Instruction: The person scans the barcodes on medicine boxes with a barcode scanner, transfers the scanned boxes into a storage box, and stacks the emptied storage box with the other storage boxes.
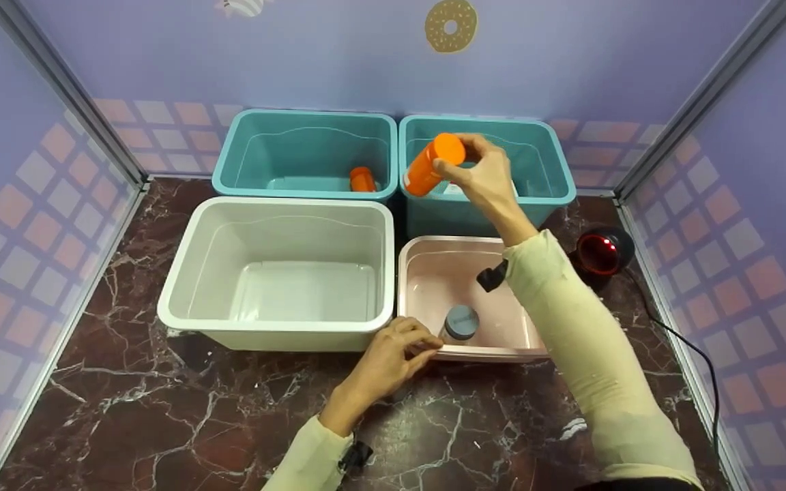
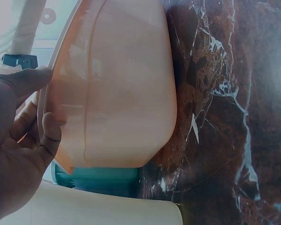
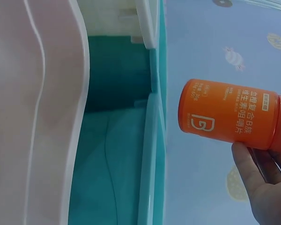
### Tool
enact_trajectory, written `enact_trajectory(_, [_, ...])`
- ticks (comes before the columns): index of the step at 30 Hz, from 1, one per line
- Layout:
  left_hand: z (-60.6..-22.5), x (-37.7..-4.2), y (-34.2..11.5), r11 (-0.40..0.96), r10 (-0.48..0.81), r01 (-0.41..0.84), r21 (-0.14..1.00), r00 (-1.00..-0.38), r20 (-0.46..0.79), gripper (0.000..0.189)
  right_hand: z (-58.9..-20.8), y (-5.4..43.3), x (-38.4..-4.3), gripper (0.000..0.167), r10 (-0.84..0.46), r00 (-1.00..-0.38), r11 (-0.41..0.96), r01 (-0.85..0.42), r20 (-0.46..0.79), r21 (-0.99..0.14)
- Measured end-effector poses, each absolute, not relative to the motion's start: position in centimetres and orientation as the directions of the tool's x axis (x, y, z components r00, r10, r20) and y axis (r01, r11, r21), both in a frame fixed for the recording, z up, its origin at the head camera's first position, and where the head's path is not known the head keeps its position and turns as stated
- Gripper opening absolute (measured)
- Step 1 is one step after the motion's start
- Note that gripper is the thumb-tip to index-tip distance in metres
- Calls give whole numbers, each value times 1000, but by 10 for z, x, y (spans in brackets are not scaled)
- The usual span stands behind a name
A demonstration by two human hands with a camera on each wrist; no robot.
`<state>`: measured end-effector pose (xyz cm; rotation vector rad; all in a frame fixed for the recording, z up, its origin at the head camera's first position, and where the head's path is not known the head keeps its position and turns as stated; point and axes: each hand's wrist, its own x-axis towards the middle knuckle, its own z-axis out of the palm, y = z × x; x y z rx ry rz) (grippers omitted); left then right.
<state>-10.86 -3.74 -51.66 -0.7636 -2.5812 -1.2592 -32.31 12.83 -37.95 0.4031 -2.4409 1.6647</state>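
Note:
My right hand (image 1: 487,174) grips an orange vitamin bottle (image 1: 426,167) near its cap end, tilted above the front rim of the back right teal bin (image 1: 563,174). White lettering and a large B mark the bottle (image 3: 224,115) in the right wrist view. At the pink bin (image 1: 522,351), my left hand (image 1: 386,358) pinches the front left corner of the rim; in the left wrist view its thumb and fingers (image 2: 50,126) lie on either side of that rim. Inside the pink bin, close to these fingertips, stands a jar with a grey lid (image 1: 462,322).
Left of the pink bin sits a large white bin (image 1: 277,327). Behind it, another teal bin (image 1: 304,193) holds an orange bottle (image 1: 362,179). A black scanner with a red light (image 1: 601,252) and its cable (image 1: 690,341) lie along the right wall.

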Motion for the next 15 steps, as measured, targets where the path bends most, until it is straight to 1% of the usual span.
enact_trajectory(15, [-516, -109, -37, 515, 380, 521, 681, -851, 363, 11, -384, 93, -336, 55, -118, -950, 368, -313, 290, -875])
